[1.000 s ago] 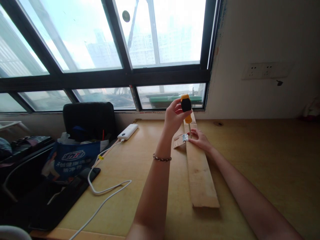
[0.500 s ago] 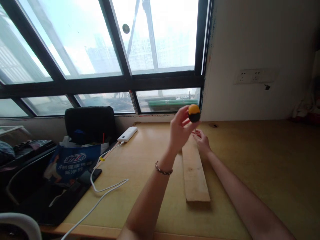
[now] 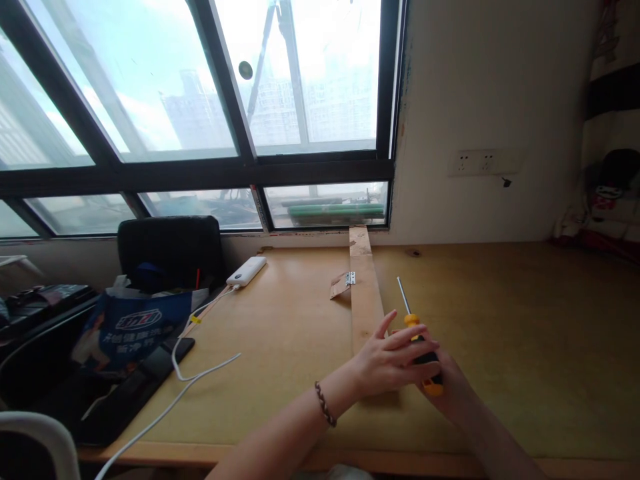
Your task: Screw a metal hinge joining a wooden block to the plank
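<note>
A screwdriver (image 3: 424,357) with a yellow and black handle points its metal shank up and away, clear of the wood. My right hand (image 3: 453,387) is closed around the handle from behind, its fingers mostly hidden. Across the front of that handle lies my left hand (image 3: 387,360), fingers stretched and spread, touching it. Under the hands runs a long wooden board (image 3: 365,300), partly covered by them. A small metal hinge (image 3: 351,278) sits at the board's left edge, with a small wooden piece (image 3: 340,287) tilted down from it.
The board lies on a wooden table (image 3: 290,333). A white power bank (image 3: 247,272) with a white cable (image 3: 200,393) is on the left side. Beyond the left edge are a black chair (image 3: 170,257) and a blue bag (image 3: 140,327). A window and wall stand behind.
Both hands have drawn back toward me with the screwdriver, away from the board's far part. The hinge and small wooden piece now show. My left fingers have loosened from the handle.
</note>
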The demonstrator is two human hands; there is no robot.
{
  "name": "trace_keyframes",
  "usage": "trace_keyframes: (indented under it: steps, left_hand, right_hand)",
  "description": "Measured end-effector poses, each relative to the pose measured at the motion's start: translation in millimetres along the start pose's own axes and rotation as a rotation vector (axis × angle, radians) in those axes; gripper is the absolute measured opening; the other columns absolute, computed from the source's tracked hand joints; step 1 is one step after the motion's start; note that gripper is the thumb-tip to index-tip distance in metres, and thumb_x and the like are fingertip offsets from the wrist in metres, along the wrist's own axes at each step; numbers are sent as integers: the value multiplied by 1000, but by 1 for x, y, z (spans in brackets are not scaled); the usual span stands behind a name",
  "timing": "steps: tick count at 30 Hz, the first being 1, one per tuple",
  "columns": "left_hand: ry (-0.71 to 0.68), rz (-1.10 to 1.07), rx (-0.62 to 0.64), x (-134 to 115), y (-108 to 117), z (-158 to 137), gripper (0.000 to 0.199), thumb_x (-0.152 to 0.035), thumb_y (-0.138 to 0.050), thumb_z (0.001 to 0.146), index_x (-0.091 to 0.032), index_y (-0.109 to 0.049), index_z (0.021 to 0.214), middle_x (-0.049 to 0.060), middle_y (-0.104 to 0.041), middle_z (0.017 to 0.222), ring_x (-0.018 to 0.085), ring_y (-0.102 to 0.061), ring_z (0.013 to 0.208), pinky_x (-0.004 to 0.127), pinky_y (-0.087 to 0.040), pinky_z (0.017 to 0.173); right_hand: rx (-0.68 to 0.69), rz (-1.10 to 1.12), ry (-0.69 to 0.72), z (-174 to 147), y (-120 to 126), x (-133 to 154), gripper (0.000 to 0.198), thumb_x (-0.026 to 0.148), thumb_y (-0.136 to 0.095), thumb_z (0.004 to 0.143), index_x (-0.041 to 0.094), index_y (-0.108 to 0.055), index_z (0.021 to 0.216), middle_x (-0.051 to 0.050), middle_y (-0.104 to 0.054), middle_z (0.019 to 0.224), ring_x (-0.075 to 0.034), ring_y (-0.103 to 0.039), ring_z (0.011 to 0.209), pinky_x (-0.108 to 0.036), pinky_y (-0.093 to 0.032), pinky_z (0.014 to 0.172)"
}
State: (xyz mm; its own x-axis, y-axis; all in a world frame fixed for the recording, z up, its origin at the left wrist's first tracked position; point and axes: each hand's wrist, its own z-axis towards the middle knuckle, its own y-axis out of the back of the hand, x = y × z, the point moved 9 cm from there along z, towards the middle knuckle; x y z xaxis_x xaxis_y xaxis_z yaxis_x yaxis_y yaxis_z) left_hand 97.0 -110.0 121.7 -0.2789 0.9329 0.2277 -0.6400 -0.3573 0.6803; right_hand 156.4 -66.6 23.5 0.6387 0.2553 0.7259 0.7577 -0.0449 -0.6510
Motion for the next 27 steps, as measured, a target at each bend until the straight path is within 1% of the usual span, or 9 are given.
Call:
trace_keyframes:
  steps: [3,6,8,10,12,14,18,22,27]
  left_hand:
    - [56,76,-50,4,-2,-3,29,-23,-52,84,-36,-57,109,-6,-54,125,16,-35,127,48,-4,111]
    - [124,93,-65,17,-2,-13,32,-31,-55,82,-34,-55,113,-2,-58,120,16,-40,124,46,-10,111]
    - [207,84,-75,32,1,-23,34,-34,-57,80,-30,-55,113,2,-58,119,18,-42,122,45,-17,110]
    - [344,59,-118,53,5,-35,33,-31,-57,80,-27,-56,112,5,-57,120,20,-42,121,44,-25,107]
    - [513,1,-185,77,7,-48,30,-26,-53,82,-24,-56,112,8,-55,120,21,-43,119,42,-32,103]
    - [680,-88,-275,100,6,-62,26,-21,-47,85,-22,-57,109,9,-56,117,20,-47,114,40,-37,98]
    - [1022,-294,-488,139,-6,-103,21,-23,-43,86,-18,-59,99,10,-60,104,19,-55,100,37,-43,89]
    - [1390,-496,-691,167,-33,-157,16,-24,-47,82,-15,-60,85,8,-63,86,17,-59,81,31,-46,78]
    - [1660,-970,-924,176,-77,-194,6,-19,-52,78,-14,-54,76,6,-63,77,14,-62,70,26,-49,67]
  right_hand:
    - [-93,24,3,5,15,6,29,37,-69,65,20,-62,88,-1,-66,78,-12,-62,67,-20,-50,57]
    - [-131,-130,108,14,39,35,29,43,-66,67,17,-57,77,3,-55,55,-9,-51,47,-20,-44,47]
    - [-219,-377,226,17,69,67,33,48,-61,69,17,-56,79,3,-53,55,-10,-48,45,-21,-39,44]
    - [-430,-692,285,17,112,100,35,50,-57,71,17,-56,81,1,-54,61,-12,-49,49,-23,-38,46]
    - [-705,-1118,255,12,154,130,36,51,-52,72,16,-57,78,-3,-54,61,-16,-51,54,-26,-37,49]
    - [-874,-1514,233,11,178,152,40,52,-47,74,16,-59,83,-8,-58,70,-22,-55,63,-30,-36,52]
    - [-987,-1859,261,12,194,158,46,51,-36,79,17,-61,96,-13,-60,95,-26,-57,73,-32,-37,55]
    - [-929,-1904,289,13,193,147,47,51,-40,77,21,-59,109,-11,-61,100,-25,-59,78,-31,-39,59]
    - [-950,-1889,259,5,197,150,47,52,-41,76,26,-60,112,-9,-63,101,-26,-59,78,-32,-38,57]
